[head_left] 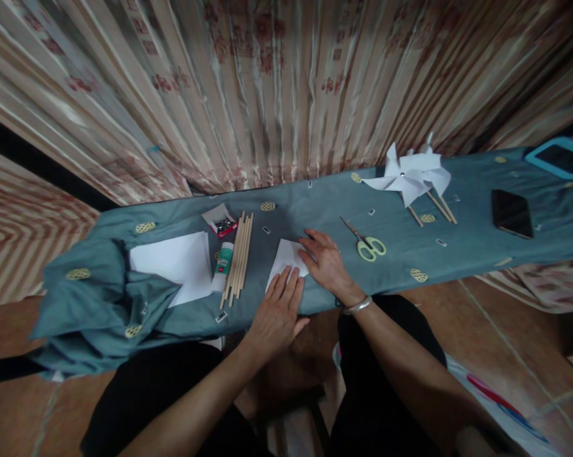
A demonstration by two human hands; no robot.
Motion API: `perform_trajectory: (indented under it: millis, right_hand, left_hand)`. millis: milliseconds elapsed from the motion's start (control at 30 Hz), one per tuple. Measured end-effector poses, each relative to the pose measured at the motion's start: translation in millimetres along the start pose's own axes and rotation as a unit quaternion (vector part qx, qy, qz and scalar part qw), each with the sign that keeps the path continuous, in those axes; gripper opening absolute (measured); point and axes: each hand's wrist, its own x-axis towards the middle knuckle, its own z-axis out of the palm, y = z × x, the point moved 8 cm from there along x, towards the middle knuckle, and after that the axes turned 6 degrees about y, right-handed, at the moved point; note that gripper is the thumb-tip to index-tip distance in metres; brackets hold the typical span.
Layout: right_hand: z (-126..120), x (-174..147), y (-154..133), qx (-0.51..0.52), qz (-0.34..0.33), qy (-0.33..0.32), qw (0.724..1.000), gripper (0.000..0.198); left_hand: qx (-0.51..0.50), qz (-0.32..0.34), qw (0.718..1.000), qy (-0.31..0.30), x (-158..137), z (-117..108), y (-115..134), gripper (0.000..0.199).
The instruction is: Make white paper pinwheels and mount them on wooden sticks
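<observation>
A small piece of white paper (286, 252), seemingly folded, lies on the green cloth in front of me. My left hand (277, 311) rests flat on its near part with the fingers stretched out. At its right edge my right hand (328, 261) touches the paper, fingers extended and apart. Right of that hand lie scissors (365, 244) with light green handles. To the left are several thin wooden sticks (239, 257) and a glue stick (223, 263). My hands hide part of the paper.
White paper sheets (186, 263) lie at the left beside bunched cloth (100, 298). An opened packet of small dark pieces (222, 223) sits behind the glue stick. Paper pinwheels (412, 174) on sticks, a phone (512, 212) and a blue-framed tablet (565, 157) are on the right.
</observation>
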Motion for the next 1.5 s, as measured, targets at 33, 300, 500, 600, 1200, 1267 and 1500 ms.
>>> perform_trajectory:
  millis: [33, 300, 500, 600, 1200, 1267, 1500]
  right_hand:
    - [-0.2, -0.1, -0.5, -0.001, -0.001, 0.002, 1.000, 0.033]
    - [5.6, -6.8, -16.4, -0.081, -0.041, -0.028, 0.995, 0.047]
    - [-1.6, -16.9, -7.1, -0.110, -0.043, -0.032, 0.992, 0.054]
    - [-15.3, -19.7, 14.4, -0.126, -0.012, -0.014, 0.992, 0.052]
    - [-54.8, -16.6, 43.2, -0.116, 0.054, 0.103, 0.986, 0.046]
    - [-53.1, -12.4, 38.8, -0.067, 0.035, 0.094, 0.993, 0.044]
    - [-40.3, -12.0, 36.1, 0.061, 0.065, -0.004, 0.996, 0.039]
  left_hand:
    - [0.001, 0.000, 1.000, 0.000, 0.1, 0.0, 0.0, 0.072]
    - [0.021, -0.002, 1.000, -0.022, 0.4, 5.5, -0.5, 0.077]
    - [0.040, -0.005, 0.998, -0.046, 0.3, 7.1, -0.2, 0.074]
    - [0.047, -0.001, 0.998, -0.041, -13.8, 3.0, -1.4, 0.071]
    - [0.101, -0.057, 0.993, -0.002, -71.9, -14.5, -1.1, 0.068]
    - [0.099, -0.056, 0.993, 0.007, -72.5, -15.2, 0.0, 0.067]
    - [0.056, -0.082, 0.994, 0.041, -73.8, -14.2, -1.3, 0.065]
